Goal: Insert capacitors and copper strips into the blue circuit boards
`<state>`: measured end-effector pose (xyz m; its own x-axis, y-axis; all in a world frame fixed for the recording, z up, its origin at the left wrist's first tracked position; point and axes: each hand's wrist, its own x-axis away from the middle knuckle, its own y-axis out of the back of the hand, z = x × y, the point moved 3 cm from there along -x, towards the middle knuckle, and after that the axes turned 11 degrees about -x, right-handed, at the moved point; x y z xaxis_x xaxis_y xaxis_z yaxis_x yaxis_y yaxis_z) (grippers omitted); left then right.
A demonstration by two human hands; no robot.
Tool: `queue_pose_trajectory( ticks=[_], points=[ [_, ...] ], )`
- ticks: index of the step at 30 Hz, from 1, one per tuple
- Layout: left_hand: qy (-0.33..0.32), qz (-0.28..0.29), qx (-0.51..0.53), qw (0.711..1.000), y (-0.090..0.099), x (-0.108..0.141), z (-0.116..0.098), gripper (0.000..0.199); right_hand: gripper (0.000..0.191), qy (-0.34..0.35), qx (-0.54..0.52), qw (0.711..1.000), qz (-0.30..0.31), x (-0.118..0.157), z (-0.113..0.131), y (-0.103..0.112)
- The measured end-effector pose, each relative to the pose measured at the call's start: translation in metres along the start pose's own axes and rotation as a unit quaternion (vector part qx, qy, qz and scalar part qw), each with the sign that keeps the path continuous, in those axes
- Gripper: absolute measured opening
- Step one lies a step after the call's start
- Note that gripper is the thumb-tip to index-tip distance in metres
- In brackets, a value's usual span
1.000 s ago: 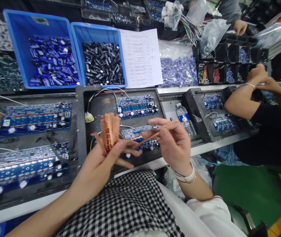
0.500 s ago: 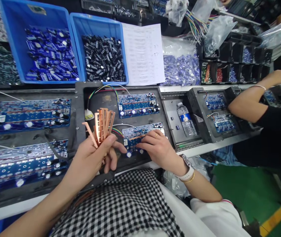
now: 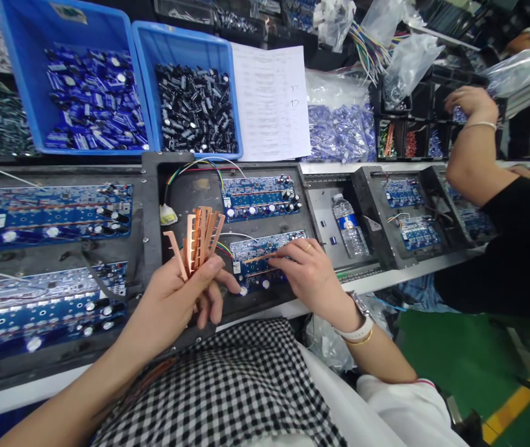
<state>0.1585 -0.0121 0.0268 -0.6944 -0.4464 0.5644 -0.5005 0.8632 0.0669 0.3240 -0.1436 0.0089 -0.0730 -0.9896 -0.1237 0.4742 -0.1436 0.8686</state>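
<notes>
My left hand (image 3: 190,288) is closed around a bunch of toothed copper strips (image 3: 200,239), which fan upward out of the fist. Its index finger points toward the near circuit board (image 3: 265,251), a blue board with small parts and round capacitors along its lower edge. Over the right part of that board lies my right hand (image 3: 309,267), fingers bent together. Their tips meet the end of a copper strip (image 3: 258,258) lying along the board; the exact grip is partly hidden. Behind it in the same black tray sits another blue circuit board (image 3: 260,198) with coloured wires.
Blue bins (image 3: 83,139) of capacitors stand at the back left, beside a printed sheet (image 3: 269,102) and a bag of blue parts (image 3: 342,130). A water bottle (image 3: 351,230) lies to the right. A co-worker's arm (image 3: 474,149) reaches into small part bins.
My right hand has shifted slightly right along the near board, uncovering more of the copper strip. My left hand barely moved. The co-worker's arm has swung up and left to the part bins.
</notes>
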Motion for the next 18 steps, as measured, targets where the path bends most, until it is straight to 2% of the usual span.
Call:
queue_pose_trajectory(
  ticks=[3,6,13,18],
  points=[
    [0.011,0.006,0.012,1.000,0.001,-0.001,-0.002,0.037,0.018,-0.045,0.011,0.999,-0.011,-0.003,-0.012,0.003],
    [0.017,0.016,0.015,1.000,0.001,-0.002,-0.002,0.041,0.016,-0.060,0.025,0.997,0.030,-0.010,-0.016,0.003],
    [0.007,0.028,0.012,1.000,0.003,-0.003,0.003,0.043,0.013,-0.065,0.107,0.986,0.108,-0.024,-0.008,0.006],
    [-0.048,0.005,-0.028,0.998,0.006,-0.002,0.004,0.034,0.015,-0.060,0.108,0.984,0.130,-0.024,-0.007,0.006]
  ],
)
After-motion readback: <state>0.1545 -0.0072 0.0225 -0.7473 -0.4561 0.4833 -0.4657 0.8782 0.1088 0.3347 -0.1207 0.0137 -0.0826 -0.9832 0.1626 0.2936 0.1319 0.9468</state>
